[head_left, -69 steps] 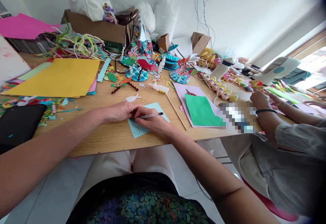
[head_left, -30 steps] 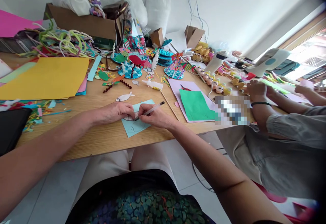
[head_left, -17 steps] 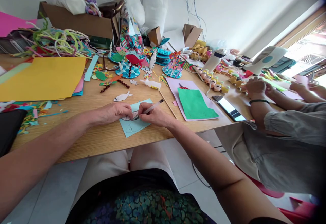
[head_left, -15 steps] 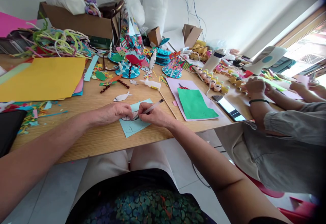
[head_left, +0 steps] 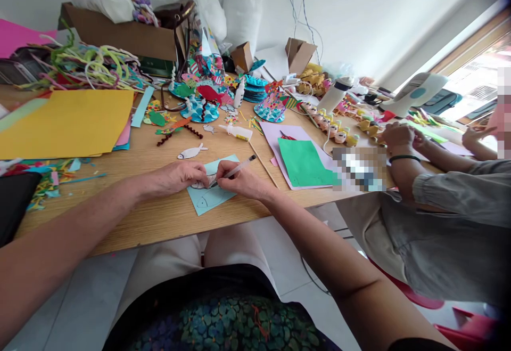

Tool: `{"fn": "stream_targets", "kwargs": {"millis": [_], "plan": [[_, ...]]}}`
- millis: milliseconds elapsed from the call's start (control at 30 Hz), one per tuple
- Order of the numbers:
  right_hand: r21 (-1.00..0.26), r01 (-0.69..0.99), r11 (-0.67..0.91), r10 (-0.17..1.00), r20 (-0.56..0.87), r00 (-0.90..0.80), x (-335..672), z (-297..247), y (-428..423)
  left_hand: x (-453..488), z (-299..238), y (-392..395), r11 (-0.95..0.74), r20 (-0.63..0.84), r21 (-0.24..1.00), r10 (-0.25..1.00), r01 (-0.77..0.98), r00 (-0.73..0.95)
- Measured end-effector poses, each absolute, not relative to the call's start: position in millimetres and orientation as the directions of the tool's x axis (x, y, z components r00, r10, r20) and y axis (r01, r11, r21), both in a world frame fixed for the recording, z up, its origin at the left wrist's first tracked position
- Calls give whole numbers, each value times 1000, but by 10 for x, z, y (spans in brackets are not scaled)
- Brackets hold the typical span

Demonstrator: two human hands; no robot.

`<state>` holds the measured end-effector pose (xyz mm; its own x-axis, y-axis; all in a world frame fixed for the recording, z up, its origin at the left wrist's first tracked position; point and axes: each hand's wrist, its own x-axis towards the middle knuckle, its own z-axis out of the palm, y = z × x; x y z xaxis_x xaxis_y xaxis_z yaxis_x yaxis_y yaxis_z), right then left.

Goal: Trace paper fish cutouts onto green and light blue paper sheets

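A sheet of light blue paper [head_left: 221, 199] lies in front of me with a fish outline drawn near its lower left corner. On it, my left hand [head_left: 181, 176] presses a white paper fish [head_left: 198, 185] down with its fingertips, which cover part of it. My right hand [head_left: 241, 181] grips a pen [head_left: 241, 166] with a clear barrel and dark end, its tip at the edge of that fish and hidden by my fingers. A second white paper fish [head_left: 192, 152] rests on the table just beyond my left hand.
A glue bottle [head_left: 239, 133], a thin wooden stick [head_left: 264, 164] and green paper [head_left: 305, 162] lie nearby. Yellow paper [head_left: 67, 124] and paper scraps are at left. Blue fish crafts [head_left: 199, 111] stand behind. A co-worker's hands [head_left: 401, 137] are at right.
My hands, the pen and the paper fish look almost unmoved. At far right, another person's hand has shifted. A blurred patch now covers the phone area.
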<state>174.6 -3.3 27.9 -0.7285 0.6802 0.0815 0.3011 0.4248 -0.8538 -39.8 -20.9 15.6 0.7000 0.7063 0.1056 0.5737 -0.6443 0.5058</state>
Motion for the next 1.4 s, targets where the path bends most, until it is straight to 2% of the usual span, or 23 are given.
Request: {"fn": "stream_targets", "kwargs": {"millis": [367,1400], "plan": [[-849,333,412,720,79,-689,1689,324,-113,-395,186,-204,-631,104,545,704,552,702],[-856,340,389,737,68,-672,1710,304,-106,-405,179,-211,-652,102,509,693,561,714]]}}
